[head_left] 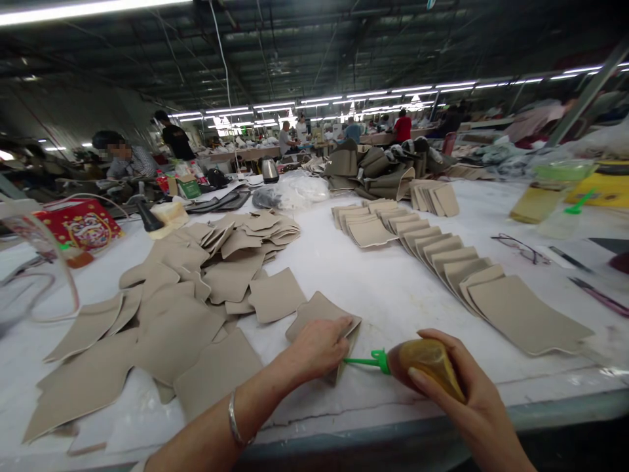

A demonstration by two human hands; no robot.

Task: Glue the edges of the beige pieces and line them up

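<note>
My right hand (466,387) is wrapped round a squeeze bottle (427,368) of amber liquid, tilted on its side. Its thin green nozzle (366,361) points left, with the tip beside the fingers of my left hand (319,347). That hand presses and grips a beige leather-like piece (319,307) on the table, index finger stretched along it and the other fingers curled at its near edge. Part of the piece is hidden under the hand. A loose heap of similar beige pieces (177,334) lies to the left. On the right, more pieces (525,314) overlap in a long fanned row.
The white table (393,288) ends at a near edge below my hands. Eyeglasses (521,249), scissors (599,295) and a container of amber liquid (538,200) are at the right. A red box (86,223) stands left; dark folded pieces (373,164) and a kettle (270,170) stand behind. People work farther back.
</note>
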